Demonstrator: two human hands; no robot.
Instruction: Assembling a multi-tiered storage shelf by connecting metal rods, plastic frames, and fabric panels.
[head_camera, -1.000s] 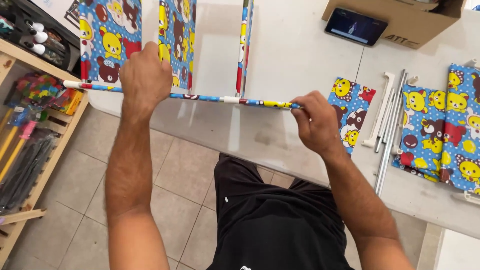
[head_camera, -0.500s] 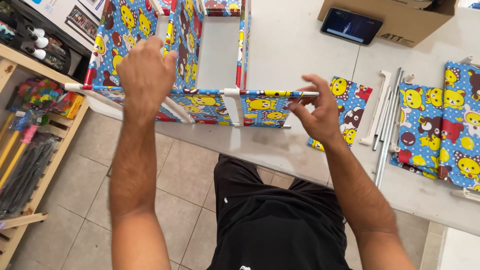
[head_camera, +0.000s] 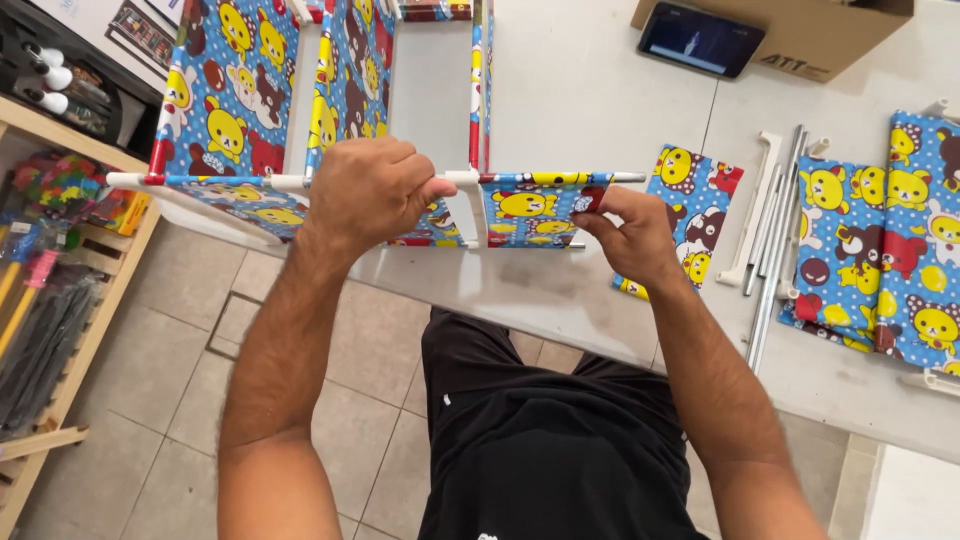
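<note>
Blue cartoon-print fabric shelf frame (head_camera: 300, 110) gripped by left hand (head_camera: 370, 190), right hand (head_camera: 628, 232)

The fabric rack frame (head_camera: 330, 110) lies on the counter (head_camera: 600, 110), overhanging its near edge, with the left hand (head_camera: 370, 190) on its front tube and the right hand (head_camera: 625, 225) at that tube's right end. Right of the frame lie a fabric panel (head_camera: 690, 200), then loose tubes (head_camera: 775, 220), then more panels (head_camera: 900, 240). Behind them a box (head_camera: 790, 30) holds a phone (head_camera: 700, 40) leaning on its front; a wooden shelf (head_camera: 70, 300) stands left of the counter.

White table (head_camera: 600, 110): fabric panels (head_camera: 880, 250), rods (head_camera: 775, 250) (loose), cardboard box (head_camera: 800, 30).
</note>
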